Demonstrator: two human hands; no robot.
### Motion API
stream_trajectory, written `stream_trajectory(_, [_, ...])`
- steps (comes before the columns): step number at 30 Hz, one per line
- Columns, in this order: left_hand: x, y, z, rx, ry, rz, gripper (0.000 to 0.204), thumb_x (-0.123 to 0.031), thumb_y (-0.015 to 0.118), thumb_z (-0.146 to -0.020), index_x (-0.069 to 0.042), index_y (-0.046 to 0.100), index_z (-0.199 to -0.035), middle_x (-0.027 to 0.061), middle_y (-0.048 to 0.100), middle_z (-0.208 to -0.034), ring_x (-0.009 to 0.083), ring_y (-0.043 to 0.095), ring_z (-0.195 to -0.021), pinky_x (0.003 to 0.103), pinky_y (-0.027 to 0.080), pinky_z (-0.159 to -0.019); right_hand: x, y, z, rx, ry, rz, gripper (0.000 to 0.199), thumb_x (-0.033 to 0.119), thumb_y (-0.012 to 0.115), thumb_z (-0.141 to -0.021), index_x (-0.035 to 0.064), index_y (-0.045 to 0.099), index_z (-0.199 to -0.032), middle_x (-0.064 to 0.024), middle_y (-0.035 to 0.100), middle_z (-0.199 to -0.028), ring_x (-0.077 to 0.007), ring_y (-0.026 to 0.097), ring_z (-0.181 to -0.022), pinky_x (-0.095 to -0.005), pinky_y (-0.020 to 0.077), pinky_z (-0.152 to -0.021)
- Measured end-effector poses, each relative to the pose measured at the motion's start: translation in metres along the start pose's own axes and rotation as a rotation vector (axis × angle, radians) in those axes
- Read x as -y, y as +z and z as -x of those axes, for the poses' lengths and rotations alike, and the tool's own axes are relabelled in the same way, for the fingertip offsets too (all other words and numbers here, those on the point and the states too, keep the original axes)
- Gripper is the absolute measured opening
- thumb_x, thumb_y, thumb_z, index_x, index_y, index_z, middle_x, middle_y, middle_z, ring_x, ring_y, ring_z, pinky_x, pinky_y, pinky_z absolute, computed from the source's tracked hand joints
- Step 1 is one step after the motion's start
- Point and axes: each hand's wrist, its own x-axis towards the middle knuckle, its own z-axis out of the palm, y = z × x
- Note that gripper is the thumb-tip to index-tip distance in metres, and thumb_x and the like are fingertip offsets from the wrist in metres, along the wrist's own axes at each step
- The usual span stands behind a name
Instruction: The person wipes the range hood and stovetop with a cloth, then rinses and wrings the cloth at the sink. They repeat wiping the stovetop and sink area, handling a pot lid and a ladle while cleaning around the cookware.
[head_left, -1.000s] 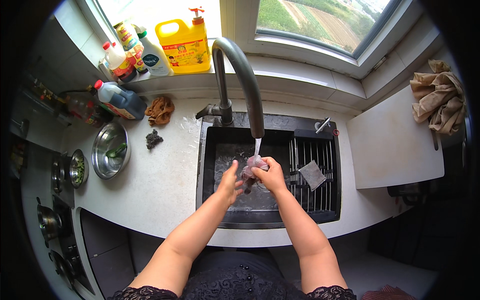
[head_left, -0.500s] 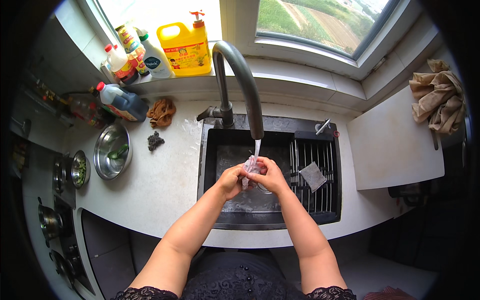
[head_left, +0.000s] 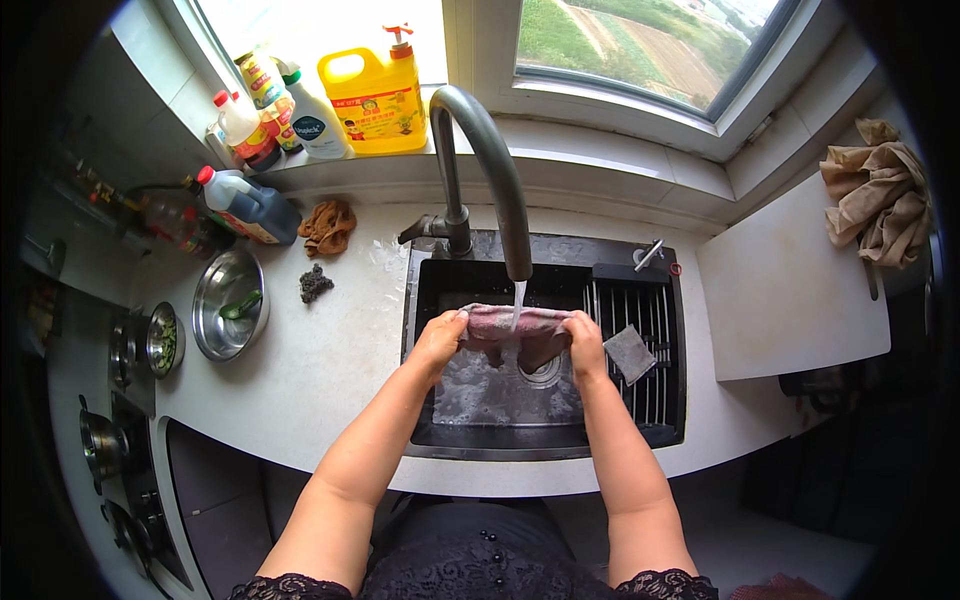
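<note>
A wet pink and grey cloth point(head_left: 490, 322) is stretched out between my two hands, over the dark sink point(head_left: 470, 440). My left hand point(head_left: 438, 338) is closed on its left end, and my right hand point(head_left: 587, 343) pinches its right end. Water runs from the curved grey faucet point(head_left: 510, 215) onto the cloth's middle. Below the cloth, the round drain point(head_left: 541, 374) partly shows in the wet sink bottom.
Right in the sink, a rack point(head_left: 630, 385) carries a grey scouring pad point(head_left: 629, 354). To the left stand a steel bowl point(head_left: 204, 320) with a green vegetable, a brown rag point(head_left: 327, 227) and a dark scrubber point(head_left: 316, 284). A yellow jug point(head_left: 375, 105) is on the sill; a white board point(head_left: 790, 290) leans right.
The cloth was bunched between my hands under the stream. My hands have moved apart, left and right, and the cloth is now spread wide between them.
</note>
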Motion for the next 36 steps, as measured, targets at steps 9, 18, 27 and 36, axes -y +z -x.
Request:
stream_trajectory(9, [-0.01, 0.026, -0.002, 0.083, 0.258, -0.093, 0.041, -0.016, 0.079, -0.072, -0.002, 0.058, -0.104, 0.0053, 0.062, -0.096, 0.0119, 0.058, -0.084, 0.027, 0.049, -0.076, 0.028, -0.023, 0.015, -0.01, 0.218, -0.036, 0.016, 0.018, 0.063, -0.083, 0.0023, 0.061, -0.086, -0.0031, 0.061, -0.083, -0.0111, 0.056, -0.078, -0.026, 0.0439, -0.073])
stream_trajectory(18, [-0.002, 0.047, -0.012, -0.113, 0.313, -0.159, 0.02, -0.022, 0.065, -0.087, -0.004, 0.06, -0.092, 0.0021, 0.059, -0.077, 0.0079, 0.052, -0.069, 0.025, 0.043, -0.062, 0.026, -0.066, 0.021, -0.109, 0.143, -0.026, 0.021, 0.008, 0.071, -0.079, 0.0041, 0.059, -0.096, -0.0039, 0.063, -0.09, -0.0109, 0.059, -0.079, -0.0265, 0.0485, -0.073])
stream_trajectory(27, [-0.008, -0.004, 0.011, -0.225, 0.387, 0.064, 0.033, -0.038, 0.058, -0.093, -0.008, 0.059, -0.079, -0.0049, 0.054, -0.073, 0.0048, 0.046, -0.067, 0.023, 0.038, -0.063, 0.007, -0.021, 0.016, 0.064, 0.216, -0.126, 0.015, 0.013, 0.06, -0.091, 0.0019, 0.063, -0.1, -0.0013, 0.064, -0.088, -0.0087, 0.057, -0.078, -0.0242, 0.0462, -0.071])
stream_trajectory(36, [0.013, 0.059, 0.043, -0.115, 0.453, 0.072, 0.022, -0.023, 0.062, -0.091, -0.003, 0.065, -0.1, 0.0017, 0.062, -0.084, 0.0089, 0.056, -0.078, 0.024, 0.046, -0.07, 0.032, 0.057, 0.031, 0.142, 0.598, -0.693, 0.032, 0.031, 0.05, -0.097, 0.003, 0.058, -0.108, -0.0108, 0.063, -0.103, -0.0221, 0.063, -0.092, -0.0379, 0.0528, -0.082])
